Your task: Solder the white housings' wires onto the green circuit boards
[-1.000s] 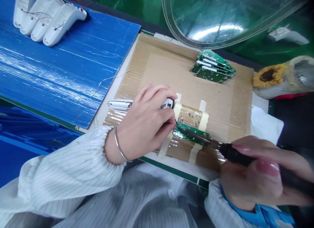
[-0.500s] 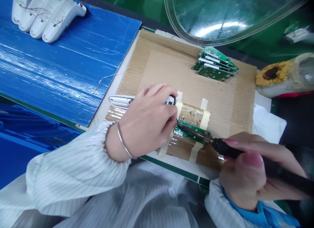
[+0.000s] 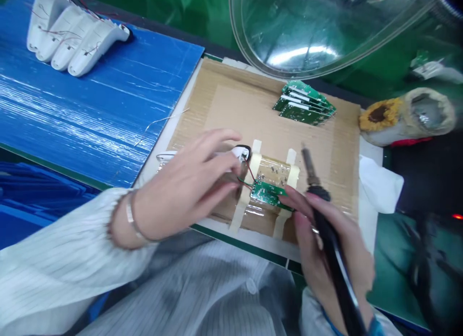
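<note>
A soldering iron (image 3: 327, 230) lies in my right hand (image 3: 333, 249), its metal tip raised and pointing away from me. Fingertips of that hand touch the right end of a small green circuit board (image 3: 266, 192). Red and dark wires run from the board's left end to a white housing with a black end (image 3: 243, 153). My left hand (image 3: 188, 186) is over this housing with its fingers apart and hides much of it. The board rests on taped cardboard between two cream tape strips.
Several green boards (image 3: 306, 103) stand at the back of the cardboard (image 3: 231, 104). A round clear lens (image 3: 307, 32) hangs beyond. White housings (image 3: 87, 42) lie on the blue sheet (image 3: 108, 100). At right are a sunflower jar (image 3: 387, 119) and white tissue (image 3: 379, 184).
My left hand has moved left off the wires and spread its fingers. The iron's tip has lifted off the board and swung away, while my right hand moved left to the board.
</note>
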The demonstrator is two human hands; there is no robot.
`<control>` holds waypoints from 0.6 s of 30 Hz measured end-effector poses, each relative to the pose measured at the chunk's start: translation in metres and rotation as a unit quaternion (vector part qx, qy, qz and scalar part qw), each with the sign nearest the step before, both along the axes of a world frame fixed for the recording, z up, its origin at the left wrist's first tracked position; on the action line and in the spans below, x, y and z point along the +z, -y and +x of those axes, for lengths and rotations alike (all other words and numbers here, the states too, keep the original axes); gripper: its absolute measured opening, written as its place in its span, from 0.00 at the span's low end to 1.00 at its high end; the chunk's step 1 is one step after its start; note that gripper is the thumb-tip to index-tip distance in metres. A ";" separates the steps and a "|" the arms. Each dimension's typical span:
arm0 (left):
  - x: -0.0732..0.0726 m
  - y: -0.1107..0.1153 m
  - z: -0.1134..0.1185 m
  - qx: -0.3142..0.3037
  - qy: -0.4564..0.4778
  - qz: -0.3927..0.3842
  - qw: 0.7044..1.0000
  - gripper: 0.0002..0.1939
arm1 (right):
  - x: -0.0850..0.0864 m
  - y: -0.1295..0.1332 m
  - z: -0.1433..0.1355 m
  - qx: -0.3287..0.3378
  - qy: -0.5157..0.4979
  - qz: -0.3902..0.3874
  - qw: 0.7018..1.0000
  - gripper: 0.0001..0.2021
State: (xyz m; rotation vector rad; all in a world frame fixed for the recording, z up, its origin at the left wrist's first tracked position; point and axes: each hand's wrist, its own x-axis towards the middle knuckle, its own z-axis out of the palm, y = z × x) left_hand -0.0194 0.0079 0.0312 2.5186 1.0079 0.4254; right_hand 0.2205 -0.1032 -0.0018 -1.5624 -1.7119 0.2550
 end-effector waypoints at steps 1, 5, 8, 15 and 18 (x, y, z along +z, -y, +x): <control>0.002 0.002 -0.012 -0.001 -0.021 0.005 1.000 0.11 | -0.002 0.001 -0.003 0.017 0.033 -0.013 0.999 0.28; 0.014 0.022 -0.043 -0.020 -0.078 -0.018 0.997 0.18 | -0.009 0.007 -0.005 0.042 0.005 -0.041 0.998 0.32; 0.015 0.045 -0.032 -0.081 -0.032 -0.102 0.991 0.25 | -0.011 0.012 -0.002 0.097 -0.049 -0.077 0.991 0.38; 0.012 0.055 0.026 -0.085 -0.143 0.087 0.982 0.07 | -0.021 0.011 -0.011 0.108 -0.003 -0.057 0.993 0.48; 0.019 0.048 0.038 -0.118 -0.173 0.144 0.967 0.04 | -0.022 0.010 -0.013 0.112 -0.002 -0.056 0.992 0.48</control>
